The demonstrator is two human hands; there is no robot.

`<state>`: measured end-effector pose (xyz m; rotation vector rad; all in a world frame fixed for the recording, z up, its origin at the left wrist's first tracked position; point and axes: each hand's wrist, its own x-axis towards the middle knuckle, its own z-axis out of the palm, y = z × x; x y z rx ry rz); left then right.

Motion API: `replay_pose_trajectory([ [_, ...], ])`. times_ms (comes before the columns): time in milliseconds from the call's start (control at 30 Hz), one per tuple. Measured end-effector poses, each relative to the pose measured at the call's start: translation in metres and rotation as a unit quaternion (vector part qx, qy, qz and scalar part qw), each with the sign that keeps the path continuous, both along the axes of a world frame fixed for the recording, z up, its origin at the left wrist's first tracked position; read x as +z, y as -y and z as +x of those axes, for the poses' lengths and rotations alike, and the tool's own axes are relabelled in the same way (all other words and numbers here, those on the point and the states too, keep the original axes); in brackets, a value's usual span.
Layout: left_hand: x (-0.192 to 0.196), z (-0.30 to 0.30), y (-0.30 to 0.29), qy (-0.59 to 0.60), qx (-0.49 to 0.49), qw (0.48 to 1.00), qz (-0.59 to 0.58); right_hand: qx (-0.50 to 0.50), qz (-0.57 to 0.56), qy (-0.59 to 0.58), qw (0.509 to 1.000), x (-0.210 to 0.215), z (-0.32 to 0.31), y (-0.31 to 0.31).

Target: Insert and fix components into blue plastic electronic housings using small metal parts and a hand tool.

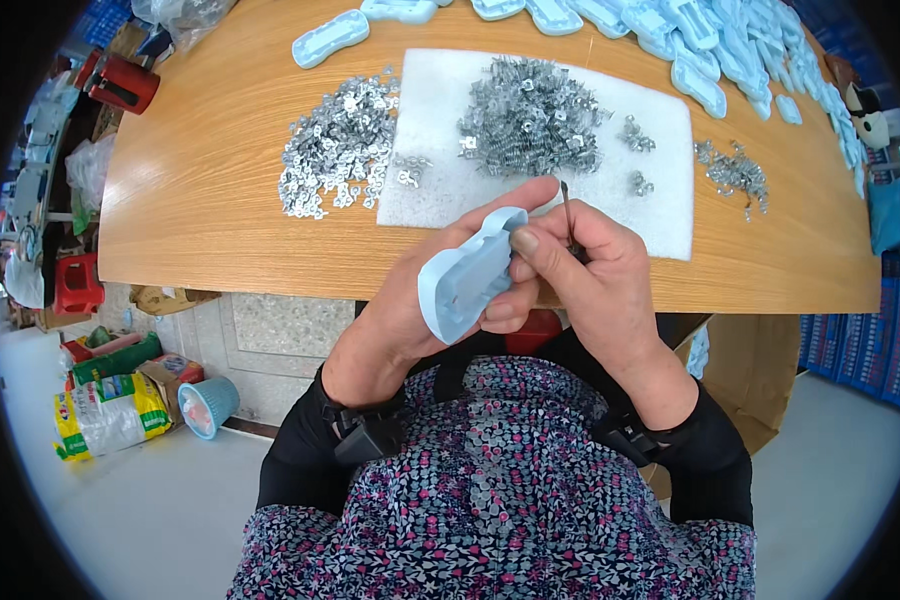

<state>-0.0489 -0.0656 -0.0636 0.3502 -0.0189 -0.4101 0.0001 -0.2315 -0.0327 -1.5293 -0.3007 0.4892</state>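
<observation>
"2 hands over the near edge of the table (220,215). What does the left hand (410,285) have?"

"It is closed around a light blue shell (470,272), with 1 digit stretched along the far side and other fingers curled at the near side. The shell is tilted, hollow side showing, between the 2 hands."

"And the right hand (607,272)?"

"Its fingers are bent close together at the right end of the shell, the thumb at the rim. They also hold a thin dark tool (567,208), pointing up and away; I cannot tell its kind."

"Where is the metal?"

"Beyond the hands, a white foam sheet (660,230) bears a large heap of springs (530,115), with 2 small clusters (637,136) to the right. Left of the sheet lies a pile of silver pieces (335,150); right of it, a smaller pile of metal parts (733,174)."

"More shells?"

"Many: a pile of blue shells (695,60) spreads along the far edge, thickest at the far right."

"On the left?"

"1 red stool (77,284) beside the table, and 1 blue basket (213,403) on the floor, nearer."
</observation>
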Motion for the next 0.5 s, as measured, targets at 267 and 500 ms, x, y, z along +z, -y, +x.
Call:
replay_pose_trajectory([
  [267, -0.004, 0.002, 0.002, -0.002, -0.022, 0.998, -0.053, 0.025, -0.050, -0.004, 0.998, 0.008, 0.009, 0.009],
  [500, -0.013, 0.002, 0.016, 0.008, -0.120, 0.966, -0.231, 0.080, 0.048, 0.016, 0.996, 0.014, 0.020, 0.022],
])
